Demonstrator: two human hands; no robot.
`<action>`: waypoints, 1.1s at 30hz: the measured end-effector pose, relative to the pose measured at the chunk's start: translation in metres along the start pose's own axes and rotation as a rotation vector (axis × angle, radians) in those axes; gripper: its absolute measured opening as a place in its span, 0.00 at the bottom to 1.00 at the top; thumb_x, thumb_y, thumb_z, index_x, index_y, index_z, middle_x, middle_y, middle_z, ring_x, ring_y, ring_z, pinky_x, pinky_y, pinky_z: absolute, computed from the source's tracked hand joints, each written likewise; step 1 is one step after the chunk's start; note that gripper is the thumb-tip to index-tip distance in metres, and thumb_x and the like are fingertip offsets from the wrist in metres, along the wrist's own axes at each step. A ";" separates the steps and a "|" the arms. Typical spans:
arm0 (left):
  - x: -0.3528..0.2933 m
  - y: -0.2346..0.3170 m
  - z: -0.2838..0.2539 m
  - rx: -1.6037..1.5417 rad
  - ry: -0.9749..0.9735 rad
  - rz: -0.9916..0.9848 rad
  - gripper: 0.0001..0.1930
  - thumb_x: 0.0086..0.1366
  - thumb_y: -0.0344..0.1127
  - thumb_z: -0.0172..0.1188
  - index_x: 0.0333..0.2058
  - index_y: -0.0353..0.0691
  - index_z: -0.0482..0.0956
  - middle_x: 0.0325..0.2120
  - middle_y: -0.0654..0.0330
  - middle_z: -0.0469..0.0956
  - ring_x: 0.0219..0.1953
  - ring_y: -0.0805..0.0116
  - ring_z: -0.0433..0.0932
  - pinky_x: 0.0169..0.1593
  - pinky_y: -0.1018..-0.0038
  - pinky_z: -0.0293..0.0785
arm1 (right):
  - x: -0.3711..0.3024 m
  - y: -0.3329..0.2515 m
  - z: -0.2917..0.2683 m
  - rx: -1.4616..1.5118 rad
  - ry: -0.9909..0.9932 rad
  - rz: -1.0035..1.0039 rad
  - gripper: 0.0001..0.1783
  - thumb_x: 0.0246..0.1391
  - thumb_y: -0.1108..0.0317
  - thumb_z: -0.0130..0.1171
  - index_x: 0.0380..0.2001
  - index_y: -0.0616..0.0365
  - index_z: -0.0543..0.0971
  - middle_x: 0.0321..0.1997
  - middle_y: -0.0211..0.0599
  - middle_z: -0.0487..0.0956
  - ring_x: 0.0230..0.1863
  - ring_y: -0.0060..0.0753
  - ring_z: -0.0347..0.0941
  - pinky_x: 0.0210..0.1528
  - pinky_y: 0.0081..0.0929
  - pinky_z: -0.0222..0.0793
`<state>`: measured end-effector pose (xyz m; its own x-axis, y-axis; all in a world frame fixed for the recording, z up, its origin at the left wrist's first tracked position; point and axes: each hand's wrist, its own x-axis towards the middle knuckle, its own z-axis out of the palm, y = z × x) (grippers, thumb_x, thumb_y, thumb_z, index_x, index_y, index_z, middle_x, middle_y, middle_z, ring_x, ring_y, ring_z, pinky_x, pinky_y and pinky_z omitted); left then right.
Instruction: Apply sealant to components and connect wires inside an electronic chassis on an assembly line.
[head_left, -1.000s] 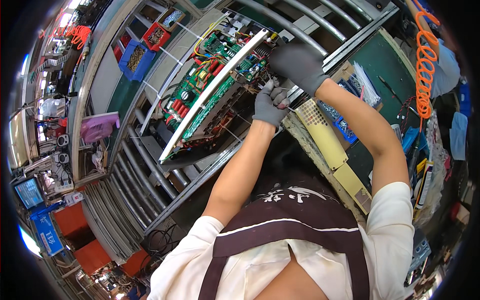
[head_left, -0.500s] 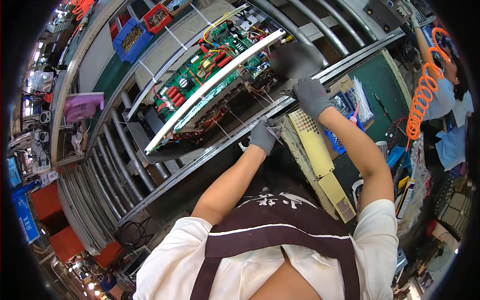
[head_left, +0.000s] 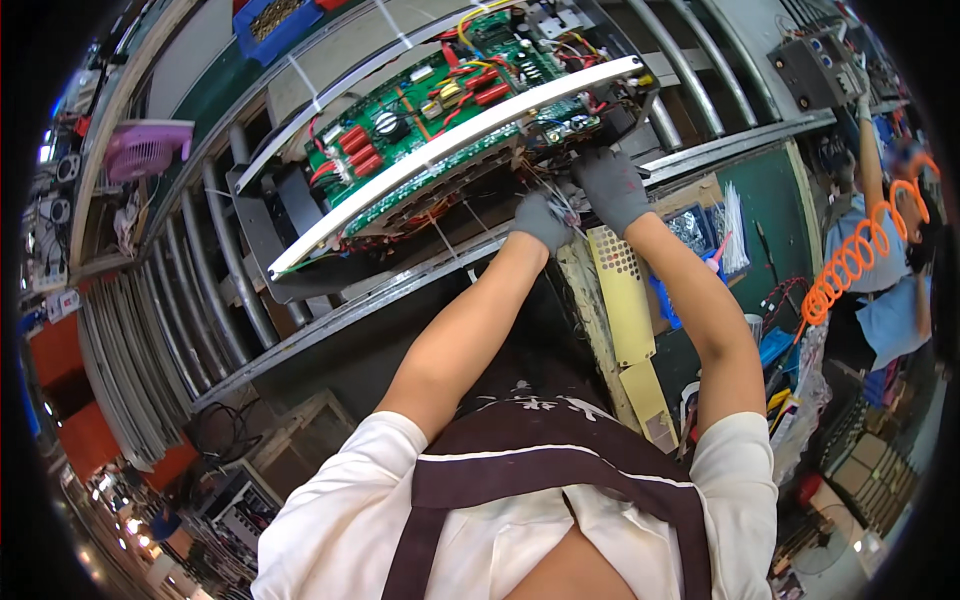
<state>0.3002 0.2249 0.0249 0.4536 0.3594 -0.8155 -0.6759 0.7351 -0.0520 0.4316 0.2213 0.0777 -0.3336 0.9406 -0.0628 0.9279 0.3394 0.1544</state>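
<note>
My left hand (head_left: 543,222), in a grey glove, is closed on a few thin pale strips (head_left: 569,212) that look like cable ties. It sits at the near rail, below the right end of an open electronic unit (head_left: 405,135). That unit has a green circuit board, red parts, loose wires and a long white edge strip. Beside it my gloved right hand (head_left: 612,186) reaches to the wires (head_left: 548,172) under the unit's near right side. Its fingertips are hidden among them, so what they hold does not show.
The unit rests across a roller conveyor (head_left: 240,275) with a metal near rail (head_left: 345,338). At right, a green bench bears a perforated yellow strip (head_left: 620,300), a bundle of white cable ties (head_left: 735,232) and an orange coiled hose (head_left: 850,265). Another person (head_left: 880,235) stands beyond.
Both hands have moved forward and closer together, the right one from the bench corner to the unit's wires. The whole view has shifted a little.
</note>
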 end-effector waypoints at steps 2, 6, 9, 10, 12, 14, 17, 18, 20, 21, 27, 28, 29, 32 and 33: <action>0.004 0.004 0.000 -0.044 0.015 -0.006 0.14 0.66 0.42 0.44 0.25 0.41 0.69 0.16 0.60 0.69 0.19 0.63 0.66 0.21 0.71 0.59 | 0.002 0.002 0.001 0.007 0.033 -0.008 0.09 0.47 0.68 0.49 0.32 0.50 0.77 0.36 0.33 0.75 0.40 0.36 0.70 0.37 0.33 0.65; 0.010 0.001 -0.015 0.110 0.027 0.014 0.12 0.65 0.40 0.44 0.24 0.44 0.67 0.13 0.63 0.62 0.15 0.67 0.60 0.20 0.72 0.56 | 0.007 0.003 -0.003 0.027 0.013 -0.040 0.08 0.46 0.70 0.50 0.31 0.51 0.76 0.35 0.37 0.75 0.37 0.39 0.72 0.35 0.33 0.67; -0.004 -0.003 -0.025 0.113 0.036 0.107 0.09 0.65 0.40 0.46 0.26 0.46 0.66 0.12 0.66 0.58 0.14 0.71 0.57 0.18 0.75 0.53 | -0.003 0.006 -0.014 0.043 0.018 0.001 0.07 0.45 0.72 0.49 0.29 0.51 0.75 0.34 0.38 0.75 0.35 0.39 0.72 0.35 0.32 0.67; -0.015 -0.003 -0.024 0.099 0.041 0.117 0.09 0.65 0.40 0.46 0.26 0.46 0.65 0.12 0.68 0.57 0.14 0.74 0.56 0.17 0.77 0.51 | -0.006 0.007 -0.015 0.041 0.016 -0.001 0.07 0.45 0.72 0.49 0.29 0.51 0.75 0.34 0.38 0.75 0.35 0.39 0.72 0.35 0.32 0.67; -0.033 0.000 -0.021 0.084 0.007 0.134 0.09 0.65 0.42 0.47 0.28 0.48 0.65 0.11 0.71 0.53 0.13 0.77 0.54 0.16 0.80 0.48 | -0.008 0.007 -0.019 0.059 0.087 0.005 0.07 0.45 0.68 0.53 0.31 0.52 0.74 0.33 0.38 0.74 0.36 0.39 0.71 0.36 0.33 0.66; -0.043 0.004 -0.021 -0.010 -0.247 0.113 0.09 0.66 0.43 0.48 0.29 0.49 0.66 0.11 0.72 0.52 0.12 0.77 0.52 0.16 0.79 0.48 | -0.004 0.000 -0.025 0.115 0.063 0.055 0.13 0.41 0.65 0.58 0.34 0.52 0.73 0.34 0.38 0.73 0.38 0.40 0.70 0.38 0.35 0.65; -0.053 0.010 -0.011 -0.006 -0.367 0.075 0.10 0.66 0.44 0.48 0.27 0.49 0.65 0.11 0.72 0.49 0.11 0.77 0.49 0.16 0.79 0.47 | 0.004 -0.007 -0.022 0.139 0.077 0.095 0.21 0.36 0.58 0.64 0.36 0.52 0.72 0.34 0.36 0.72 0.40 0.39 0.69 0.39 0.36 0.64; -0.052 0.012 -0.010 -0.010 -0.370 0.082 0.10 0.66 0.44 0.48 0.27 0.49 0.65 0.11 0.72 0.49 0.11 0.77 0.49 0.16 0.79 0.47 | 0.008 -0.009 -0.020 0.109 0.117 0.080 0.23 0.35 0.55 0.65 0.36 0.50 0.72 0.33 0.34 0.73 0.40 0.36 0.70 0.38 0.35 0.64; -0.050 0.013 -0.007 0.035 -0.262 0.079 0.11 0.66 0.43 0.48 0.25 0.50 0.65 0.10 0.72 0.47 0.11 0.77 0.48 0.15 0.79 0.47 | 0.011 -0.014 -0.019 0.080 0.128 0.055 0.23 0.35 0.54 0.65 0.35 0.50 0.72 0.33 0.34 0.73 0.40 0.36 0.70 0.38 0.35 0.63; -0.050 0.013 -0.007 0.032 -0.265 0.086 0.11 0.66 0.43 0.48 0.25 0.50 0.65 0.10 0.72 0.47 0.11 0.77 0.48 0.15 0.79 0.47 | 0.013 -0.015 -0.019 0.053 0.135 0.040 0.22 0.35 0.54 0.65 0.34 0.50 0.72 0.33 0.33 0.73 0.39 0.36 0.70 0.37 0.35 0.63; -0.049 0.013 -0.008 -0.092 -0.379 0.042 0.13 0.66 0.42 0.47 0.22 0.49 0.62 0.10 0.72 0.47 0.10 0.78 0.48 0.14 0.79 0.46 | 0.021 -0.009 -0.008 0.048 0.239 -0.033 0.11 0.40 0.65 0.56 0.31 0.51 0.72 0.32 0.34 0.73 0.36 0.37 0.70 0.35 0.34 0.63; -0.049 0.016 -0.007 -0.030 -0.363 0.041 0.13 0.66 0.41 0.46 0.22 0.49 0.62 0.10 0.72 0.47 0.10 0.78 0.47 0.13 0.78 0.45 | 0.022 -0.009 -0.009 0.091 0.269 -0.057 0.09 0.40 0.69 0.54 0.30 0.52 0.72 0.31 0.35 0.73 0.36 0.38 0.70 0.35 0.34 0.64; -0.050 0.017 -0.006 0.032 -0.346 0.040 0.13 0.66 0.41 0.45 0.22 0.49 0.61 0.10 0.73 0.47 0.09 0.77 0.46 0.13 0.78 0.45 | 0.021 -0.009 -0.011 0.087 0.266 -0.061 0.09 0.40 0.69 0.54 0.30 0.52 0.72 0.31 0.35 0.73 0.36 0.38 0.70 0.35 0.34 0.64; -0.053 0.013 -0.008 0.073 -0.281 0.143 0.14 0.65 0.43 0.48 0.21 0.48 0.62 0.09 0.72 0.49 0.08 0.77 0.47 0.12 0.78 0.45 | 0.020 -0.010 -0.022 0.211 0.188 -0.039 0.08 0.42 0.71 0.52 0.30 0.53 0.73 0.31 0.37 0.73 0.35 0.40 0.70 0.33 0.37 0.64; -0.054 0.009 -0.011 0.067 -0.283 0.144 0.14 0.65 0.43 0.48 0.21 0.48 0.62 0.09 0.72 0.49 0.08 0.77 0.47 0.12 0.78 0.45 | 0.018 -0.007 -0.021 0.233 0.194 -0.042 0.07 0.42 0.72 0.51 0.29 0.53 0.73 0.31 0.37 0.74 0.34 0.41 0.71 0.33 0.37 0.65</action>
<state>0.2634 0.2054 0.0616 0.5058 0.6016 -0.6183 -0.7097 0.6976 0.0982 0.4154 0.2357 0.0961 -0.3774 0.9172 0.1282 0.9183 0.3885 -0.0761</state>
